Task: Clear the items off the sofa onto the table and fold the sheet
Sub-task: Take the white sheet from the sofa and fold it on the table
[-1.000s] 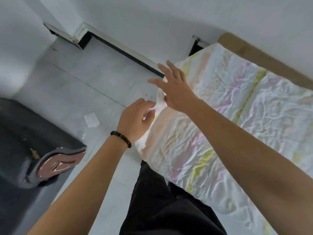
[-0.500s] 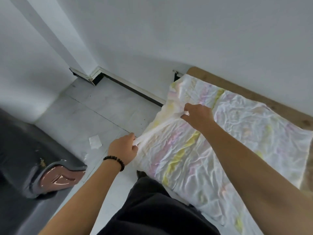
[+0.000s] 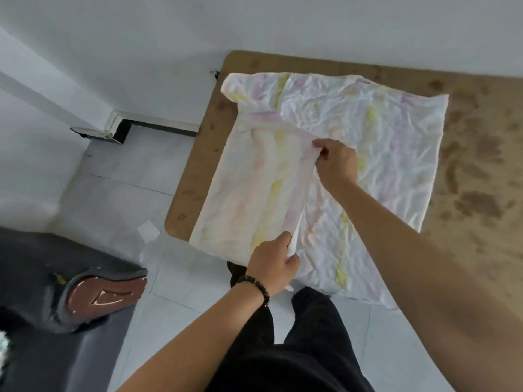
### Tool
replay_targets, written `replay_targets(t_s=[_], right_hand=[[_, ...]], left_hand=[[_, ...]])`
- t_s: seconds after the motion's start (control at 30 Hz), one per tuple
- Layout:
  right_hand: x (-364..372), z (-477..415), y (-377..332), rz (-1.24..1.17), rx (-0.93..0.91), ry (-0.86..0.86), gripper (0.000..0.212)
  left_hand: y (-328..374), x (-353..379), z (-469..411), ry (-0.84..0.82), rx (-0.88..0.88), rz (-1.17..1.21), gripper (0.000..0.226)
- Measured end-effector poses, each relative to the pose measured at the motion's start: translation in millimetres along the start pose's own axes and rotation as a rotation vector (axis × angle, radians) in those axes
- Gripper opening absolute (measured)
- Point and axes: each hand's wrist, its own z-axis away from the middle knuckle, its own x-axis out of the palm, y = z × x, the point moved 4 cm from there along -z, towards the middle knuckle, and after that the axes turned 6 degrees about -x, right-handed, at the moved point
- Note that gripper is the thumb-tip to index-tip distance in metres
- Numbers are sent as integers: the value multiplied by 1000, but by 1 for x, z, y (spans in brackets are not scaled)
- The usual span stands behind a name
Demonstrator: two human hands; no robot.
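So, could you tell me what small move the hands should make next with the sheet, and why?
Probably carry the pinched edge across the sheet to its right side and lay it flat. The left hand and right hand each pinch that edge, which sits only about midway over it on the table.

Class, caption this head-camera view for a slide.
The left hand and right hand pinch a pastel sheet, its left part raised, on a wooden table.

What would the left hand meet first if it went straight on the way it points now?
Probably more of the pastel sheet, which it grips: the left hand points up the folded flap lying on the wooden table. Farther along that line is the right hand; height is unclear.
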Motion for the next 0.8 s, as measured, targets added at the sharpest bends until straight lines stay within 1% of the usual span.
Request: replay_targets(t_s=[0.07,0.1,0.13,0.17,0.2,0.27,0.33,0.4,0.47,0.5,0.57,0.6,0.63,0.7,0.77,0.8], right_hand=[[5,7,33,-57,144,-120,49],[8,12,45,-120,223,-180,56],[8,18,54,-186,294,-201,61],[5,25,60,-236,347,-178,63],[0,32,65,-255,383,-121,60],[-10,50,69,-237,424,-21,48],[-11,74,68,-202,454,-43,42],[-1,101,65,-121,472,-155,46],[15,126,65,-15,499,-255,53],[23,136,65,29,514,-283,54],[35,149,67,70,536,-277,46],[39,152,69,74,543,-261,41],[42,153,70,81,544,-245,34],[40,154,73,99,540,-242,16],[37,157,75,44,518,-245,27],[36,160,76,-33,504,-241,31]], left_hand=[[13,26,-6,-244,43,26,14],[17,36,-8,-372,82,-39,24],[18,42,-11,-464,135,-151,36],[18,43,-15,-477,177,-260,39],[16,37,-21,-425,203,-325,36],[13,12,-42,-215,209,-344,32],[13,-16,-70,-37,238,-350,31],[22,-37,-100,70,319,-457,34],[38,-47,-131,124,394,-587,41],[48,-49,-146,129,428,-649,48],[65,-44,-174,106,477,-779,60],[71,-40,-187,97,492,-843,60],[76,-37,-197,94,498,-894,56],[87,-33,-207,118,489,-938,39],[98,-29,-208,182,508,-936,22],[102,-28,-205,222,543,-906,18]])
